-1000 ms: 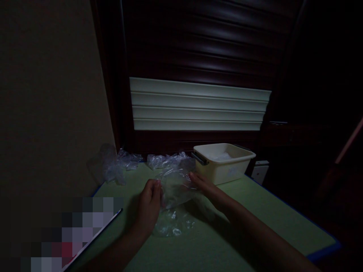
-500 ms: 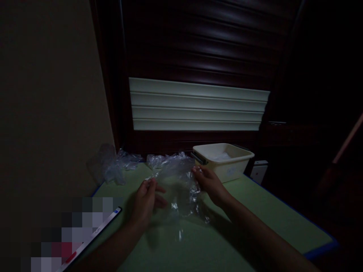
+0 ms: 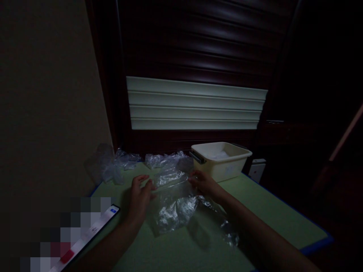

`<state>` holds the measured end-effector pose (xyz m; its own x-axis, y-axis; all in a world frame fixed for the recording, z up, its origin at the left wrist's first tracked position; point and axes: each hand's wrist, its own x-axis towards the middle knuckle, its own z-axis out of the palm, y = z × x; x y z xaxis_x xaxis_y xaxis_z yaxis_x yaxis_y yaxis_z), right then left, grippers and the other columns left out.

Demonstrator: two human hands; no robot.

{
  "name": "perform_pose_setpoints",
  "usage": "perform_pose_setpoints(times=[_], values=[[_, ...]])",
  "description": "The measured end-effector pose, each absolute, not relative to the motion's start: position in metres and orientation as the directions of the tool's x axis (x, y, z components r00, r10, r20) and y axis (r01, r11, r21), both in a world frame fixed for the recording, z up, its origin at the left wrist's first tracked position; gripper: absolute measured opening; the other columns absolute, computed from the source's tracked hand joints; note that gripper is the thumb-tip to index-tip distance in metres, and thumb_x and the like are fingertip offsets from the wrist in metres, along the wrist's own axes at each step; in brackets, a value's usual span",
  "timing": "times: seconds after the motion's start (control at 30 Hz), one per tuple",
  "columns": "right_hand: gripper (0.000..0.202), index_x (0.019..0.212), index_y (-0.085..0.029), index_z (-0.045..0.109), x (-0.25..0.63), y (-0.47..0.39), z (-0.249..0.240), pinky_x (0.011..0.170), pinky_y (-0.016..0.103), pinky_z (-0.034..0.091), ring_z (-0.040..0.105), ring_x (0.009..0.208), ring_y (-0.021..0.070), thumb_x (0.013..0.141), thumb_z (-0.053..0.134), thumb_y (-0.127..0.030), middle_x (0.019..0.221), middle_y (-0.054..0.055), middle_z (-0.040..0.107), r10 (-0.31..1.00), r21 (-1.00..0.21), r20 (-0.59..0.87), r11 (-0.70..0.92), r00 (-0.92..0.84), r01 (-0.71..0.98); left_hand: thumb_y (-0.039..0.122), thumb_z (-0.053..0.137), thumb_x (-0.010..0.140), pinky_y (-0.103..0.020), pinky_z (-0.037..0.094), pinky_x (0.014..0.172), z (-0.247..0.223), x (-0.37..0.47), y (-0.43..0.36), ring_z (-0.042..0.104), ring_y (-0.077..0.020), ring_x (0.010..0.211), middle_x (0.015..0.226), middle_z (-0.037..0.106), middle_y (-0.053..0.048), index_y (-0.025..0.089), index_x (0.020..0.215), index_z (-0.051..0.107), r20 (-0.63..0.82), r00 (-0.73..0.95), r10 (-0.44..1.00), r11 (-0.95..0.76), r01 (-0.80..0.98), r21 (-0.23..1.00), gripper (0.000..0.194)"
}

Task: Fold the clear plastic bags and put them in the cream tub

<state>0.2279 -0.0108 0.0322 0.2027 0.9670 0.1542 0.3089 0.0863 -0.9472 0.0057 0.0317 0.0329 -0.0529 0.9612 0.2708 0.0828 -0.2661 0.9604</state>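
A crinkled clear plastic bag (image 3: 177, 211) spreads between my two hands above the green table. My right hand (image 3: 202, 183) pinches its upper right edge. At the bag's left edge, my left hand (image 3: 141, 194) has thumb and forefinger spread apart, with the other fingers partly behind the plastic. Part of the bag hangs down below my right wrist. More crumpled clear plastic (image 3: 161, 160) lies at the table's back edge, just beyond the bag.
A cream bin (image 3: 221, 169) with dark handles, holding some clear plastic, stands at the back right of the green table (image 3: 272, 215). Clear bags (image 3: 109, 166) lie back left by the wall. A lit screen (image 3: 90, 234), partly pixelated, is at the lower left.
My left hand's thumb and forefinger have parted. The bag has flattened out and now hangs lower and further to the right. The view has shifted slightly.
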Motion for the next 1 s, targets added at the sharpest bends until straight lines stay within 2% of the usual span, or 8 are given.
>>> perform_pose_setpoints(times=[0.1,0.17,0.27,0.37,0.5,0.63,0.83,1.0], values=[[0.017,0.089,-0.019,0.055,0.227,-0.009,0.026,0.042,0.021,0.033,0.047,0.045,0.0114,0.075,0.061,-0.026,0.053,-0.006,0.049,0.956,-0.891,0.192,0.076,0.221,0.447,0.022,0.058,0.073,-0.047,0.044,0.095,0.034,0.003,0.033,0.05,-0.0315,0.119,0.129,0.048,-0.014,0.019,0.108,0.048,0.489,-0.04,0.871,-0.463,0.259,0.847,0.037],[0.018,0.092,-0.017,0.057,0.226,-0.008,0.024,0.048,0.023,0.036,0.052,0.054,0.0134,0.074,0.061,-0.016,0.057,-0.004,0.051,0.945,-0.844,0.23,0.074,0.232,0.531,0.015,0.057,0.074,-0.045,0.028,0.109,0.034,0.003,0.03,0.034,-0.0289,0.131,0.14,0.039,-0.008,0.021,0.106,0.055,0.607,0.067,0.792,-0.59,0.342,0.732,0.033],[0.026,0.103,-0.015,0.056,0.223,-0.009,0.023,0.053,0.024,0.04,0.056,0.061,0.0148,0.077,0.06,-0.011,0.063,-0.002,0.055,0.948,-0.787,0.229,0.046,0.221,0.615,0.011,0.046,0.083,-0.042,0.027,0.111,0.026,0.004,0.023,0.036,-0.0246,0.131,0.141,0.04,-0.005,0.022,0.112,0.058,0.655,0.442,0.613,-0.783,0.449,0.429,0.033],[0.03,0.115,-0.013,0.052,0.22,-0.009,0.023,0.053,0.024,0.045,0.058,0.058,0.0136,0.085,0.056,-0.014,0.066,-0.002,0.058,0.965,-0.744,0.167,-0.011,0.202,0.668,0.012,0.041,0.088,-0.039,0.037,0.106,0.014,0.006,0.018,0.045,-0.0222,0.125,0.138,0.046,-0.007,0.019,0.124,0.054,0.524,0.696,0.491,-0.869,0.437,0.233,0.039],[0.026,0.115,-0.015,0.054,0.222,-0.01,0.029,0.064,0.031,0.053,0.062,0.072,0.0144,0.092,0.054,-0.026,0.093,0.004,0.063,0.977,-0.651,0.099,-0.081,0.191,0.754,0.02,0.043,0.091,-0.037,0.038,0.105,0.006,0.002,0.021,0.048,-0.0224,0.122,0.133,0.053,-0.011,0.014,0.128,0.052,0.372,0.8,0.47,-0.882,0.419,0.215,0.039],[0.028,0.116,-0.016,0.055,0.233,-0.017,0.038,0.079,0.04,0.052,0.061,0.094,0.0206,0.091,0.055,-0.03,0.113,0.008,0.059,0.97,-0.509,0.096,-0.146,0.224,0.848,0.025,0.039,0.094,-0.04,0.033,0.107,0.011,-0.005,0.028,0.042,-0.0227,0.128,0.139,0.046,-0.012,0.014,0.13,0.051,0.263,0.847,0.462,-0.885,0.419,0.205,0.04],[0.027,0.113,-0.016,0.056,0.245,-0.026,0.044,0.08,0.041,0.051,0.06,0.096,0.0209,0.091,0.056,-0.03,0.113,0.007,0.059,0.941,-0.354,0.103,-0.267,0.322,0.896,0.022,0.041,0.092,-0.04,0.029,0.109,0.015,-0.009,0.035,0.035,-0.022,0.132,0.144,0.039,-0.011,0.015,0.131,0.05,0.215,0.848,0.485,-0.869,0.442,0.222,0.041],[0.02,0.102,-0.013,0.061,0.234,-0.022,0.05,0.072,0.031,0.048,0.062,0.083,0.0188,0.09,0.055,-0.027,0.093,0.007,0.065,0.983,-0.401,0.136,-0.062,0.126,0.914,0.022,0.039,0.092,-0.038,0.03,0.109,0.014,-0.009,0.042,0.044,-0.0225,0.127,0.138,0.047,-0.011,0.013,0.125,0.055,0.239,0.809,0.537,-0.838,0.477,0.266,0.037]])
